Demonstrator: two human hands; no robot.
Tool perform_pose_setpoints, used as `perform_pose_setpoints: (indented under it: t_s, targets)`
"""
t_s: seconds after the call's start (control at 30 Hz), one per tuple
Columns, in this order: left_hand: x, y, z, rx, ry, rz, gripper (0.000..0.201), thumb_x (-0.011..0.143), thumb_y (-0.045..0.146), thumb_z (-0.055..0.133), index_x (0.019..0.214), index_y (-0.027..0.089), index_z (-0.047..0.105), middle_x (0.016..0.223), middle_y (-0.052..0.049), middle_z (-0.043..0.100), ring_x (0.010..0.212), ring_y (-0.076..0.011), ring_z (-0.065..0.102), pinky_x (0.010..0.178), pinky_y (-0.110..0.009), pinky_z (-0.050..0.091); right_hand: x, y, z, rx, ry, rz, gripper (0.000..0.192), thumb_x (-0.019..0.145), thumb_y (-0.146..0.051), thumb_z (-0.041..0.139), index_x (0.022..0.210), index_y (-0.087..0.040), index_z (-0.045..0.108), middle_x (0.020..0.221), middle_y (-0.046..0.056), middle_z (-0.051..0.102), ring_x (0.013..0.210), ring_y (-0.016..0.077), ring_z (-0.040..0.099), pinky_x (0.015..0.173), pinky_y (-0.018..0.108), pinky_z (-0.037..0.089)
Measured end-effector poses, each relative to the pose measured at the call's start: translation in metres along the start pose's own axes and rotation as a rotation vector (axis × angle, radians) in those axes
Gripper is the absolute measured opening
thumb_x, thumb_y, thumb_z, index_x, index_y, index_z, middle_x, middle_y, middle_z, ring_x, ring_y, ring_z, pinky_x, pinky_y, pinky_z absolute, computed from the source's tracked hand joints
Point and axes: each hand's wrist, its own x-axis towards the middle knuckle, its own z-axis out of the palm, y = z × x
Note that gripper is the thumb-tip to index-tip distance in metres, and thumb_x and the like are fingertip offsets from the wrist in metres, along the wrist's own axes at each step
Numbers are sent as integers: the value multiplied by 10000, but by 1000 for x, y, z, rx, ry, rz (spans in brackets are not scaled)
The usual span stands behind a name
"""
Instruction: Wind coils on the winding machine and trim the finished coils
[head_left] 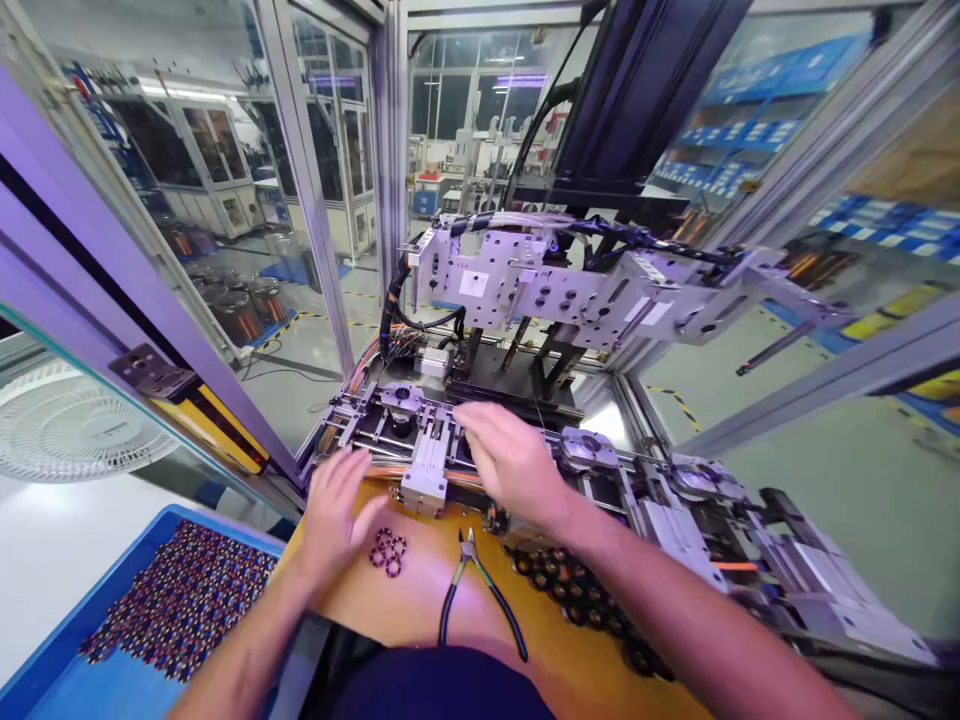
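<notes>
Left hand [341, 505] open, flat on table [420, 600] beside small rings [388, 552]; right hand [510, 460] curled over machine fixture [427, 450], grip unclear; pliers [476, 590] between

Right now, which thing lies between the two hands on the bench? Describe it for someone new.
Start at the yellow bench in front of the metal machine. Between the left hand and right hand lie pliers, jaws toward the machine. Their long dark handles distinguish them from the small dark rings beside them.

An orange bench [420, 610] carries pliers [474, 590], a cluster of small rings [387, 551] and dark coils [577, 595]
</notes>
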Motion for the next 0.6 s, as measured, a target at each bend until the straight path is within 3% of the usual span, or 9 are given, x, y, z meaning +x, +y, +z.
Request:
perform_pose_setpoints:
  t_s: [0.13,0.23,0.43,0.5,0.6]
  targets:
    - [77,-18,15,39,-147,46,489,936,399,547,1352,143,547,1402,-154,603,1374,-343,453,1091,-511,380,-77,-44,-16,108,-38,16,300,968,-98,427,1173,-167,634,1079,105,707,1016,195,677,898,321,599]
    - [106,-16,31,48,-242,55,505,944,410,528,1358,120,543,1446,-160,561,1420,-343,391,1143,-526,304,-137,-61,-15,81,-54,113,277,959,-91,433,1096,-180,656,979,85,728,901,175,709,795,256,624]
    - [108,-9,44,42,-329,0,565,962,422,473,1391,55,483,1496,-221,479,1439,-396,331,1142,-595,255,-257,-60,-6,-222,107,251,313,897,-30,449,1066,-165,675,887,104,745,785,227,722,697,345,615]
    - [108,-10,45,31,-336,-13,591,957,432,472,1406,48,460,1515,-226,451,1444,-401,318,1143,-592,265,-279,-57,0,-312,154,288,273,893,-32,497,1053,-160,676,858,101,738,770,225,709,702,356,594]
    - [112,-10,43,6,-329,-28,584,948,439,474,1396,64,479,1505,-210,472,1440,-396,333,1143,-577,302,-286,-48,11,-390,153,361,193,925,-93,530,1031,-153,679,906,107,721,850,232,681,774,381,563]
